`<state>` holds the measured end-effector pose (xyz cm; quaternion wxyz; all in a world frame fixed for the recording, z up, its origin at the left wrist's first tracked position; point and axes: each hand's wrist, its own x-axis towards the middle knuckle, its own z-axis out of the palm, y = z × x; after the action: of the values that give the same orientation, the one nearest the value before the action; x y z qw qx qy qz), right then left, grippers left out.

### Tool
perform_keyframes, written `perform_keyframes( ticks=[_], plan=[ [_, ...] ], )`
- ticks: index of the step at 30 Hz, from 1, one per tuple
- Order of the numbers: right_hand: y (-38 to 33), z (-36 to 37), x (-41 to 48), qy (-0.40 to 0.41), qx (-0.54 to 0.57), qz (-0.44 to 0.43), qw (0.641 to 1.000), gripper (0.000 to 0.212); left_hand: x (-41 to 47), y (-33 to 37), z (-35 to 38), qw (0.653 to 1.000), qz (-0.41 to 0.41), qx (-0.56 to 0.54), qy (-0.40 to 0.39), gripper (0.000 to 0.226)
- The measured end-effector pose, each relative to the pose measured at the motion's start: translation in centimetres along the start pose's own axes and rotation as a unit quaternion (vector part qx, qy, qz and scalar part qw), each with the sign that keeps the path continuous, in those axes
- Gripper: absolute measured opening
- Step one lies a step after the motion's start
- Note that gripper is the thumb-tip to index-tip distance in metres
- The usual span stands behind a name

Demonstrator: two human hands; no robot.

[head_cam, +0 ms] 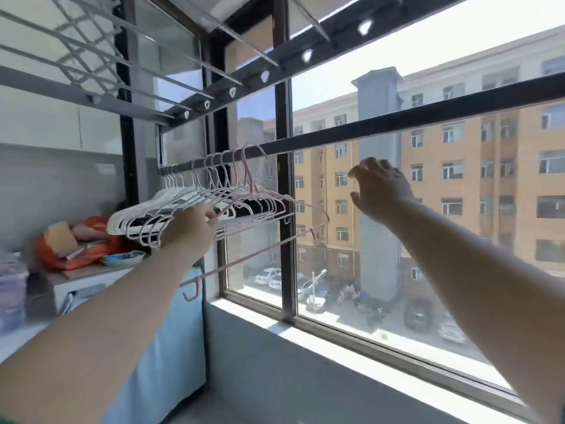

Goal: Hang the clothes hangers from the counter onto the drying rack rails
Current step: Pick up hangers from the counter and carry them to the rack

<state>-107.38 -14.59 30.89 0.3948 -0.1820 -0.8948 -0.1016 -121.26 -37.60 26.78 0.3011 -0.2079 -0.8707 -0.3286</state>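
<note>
Sunlit window (287, 228) glass fills the view, with apartment blocks (458, 179) beyond. Across it runs the dark rail (397, 122), and a bunch of white and pink hangers (183, 203) hangs from it at about nine o'clock. The left hand (189, 229) has its fingers (212, 214) pinched on the wires, seemingly those of the nearest pink hanger (260, 251), which hangs tilted. The right hand (379, 188), at three o'clock just below the rail, is spread loose and holds nothing. A cluttered desk (91, 272) sits at eight o'clock.
</note>
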Motion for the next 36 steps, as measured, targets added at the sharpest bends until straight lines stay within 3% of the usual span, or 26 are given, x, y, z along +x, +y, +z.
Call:
perform_keyframes(
  ticks=[6,11,16,21,36],
  plan=[
    [0.1,-0.8,5.3,0.095,-0.098,-0.010,0.991,0.048,4.3,0.2,2.2,1.000,0.018,0.010,0.004,0.019],
    [0.4,-0.8,9.0,0.077,-0.192,-0.005,0.978,0.053,6.9,-0.3,3.4,1.000,0.006,0.002,-0.002,0.018],
    [0.2,-0.1,9.8,0.079,-0.192,0.022,0.978,0.044,8.1,-0.9,3.8,0.998,-0.016,-0.066,0.016,0.021],
    [-0.1,0.1,9.9,0.117,-0.207,-0.006,0.971,0.035,9.0,-0.9,3.7,0.995,-0.016,-0.097,0.014,0.021],
    [0.5,-0.6,8.9,0.116,-0.217,-0.011,0.969,0.038,9.3,0.7,5.3,0.997,-0.008,-0.068,-0.045,0.020]
  ],
)
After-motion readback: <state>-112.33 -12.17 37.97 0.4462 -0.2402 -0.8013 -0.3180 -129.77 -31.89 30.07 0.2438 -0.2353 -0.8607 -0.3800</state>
